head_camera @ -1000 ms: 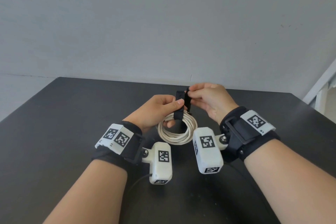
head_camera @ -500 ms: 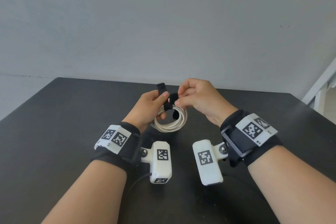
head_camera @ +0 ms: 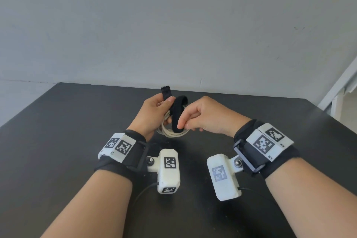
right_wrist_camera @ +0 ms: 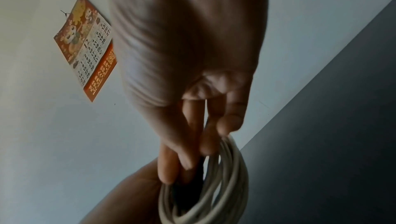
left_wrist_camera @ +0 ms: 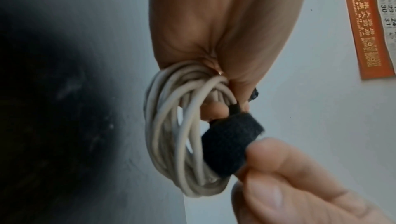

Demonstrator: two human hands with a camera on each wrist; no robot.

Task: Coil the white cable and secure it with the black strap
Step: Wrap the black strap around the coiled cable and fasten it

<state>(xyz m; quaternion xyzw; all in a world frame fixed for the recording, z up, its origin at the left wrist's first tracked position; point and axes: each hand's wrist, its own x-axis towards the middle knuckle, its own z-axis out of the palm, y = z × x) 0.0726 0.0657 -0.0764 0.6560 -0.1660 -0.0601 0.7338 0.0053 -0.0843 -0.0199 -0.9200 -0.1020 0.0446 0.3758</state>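
Observation:
The white cable is wound into a small coil, held up above the black table. My left hand grips the coil's top, thumb pressing one end of the black strap against it; that end sticks up past the thumb. The strap arches over the coil and comes down its near side, where my right hand pinches it between thumb and fingertips. In the left wrist view the strap wraps across the coil. The right wrist view shows the coil below my fingers.
A grey wall rises behind the table's far edge. A red and white calendar hangs on it. A white frame stands at the right edge. Thin dark camera leads lie on the table under my wrists.
My right hand has pulled the strap down over the coil's near side, from above the coil to its lower edge. The left hand and coil shifted slightly left and further away.

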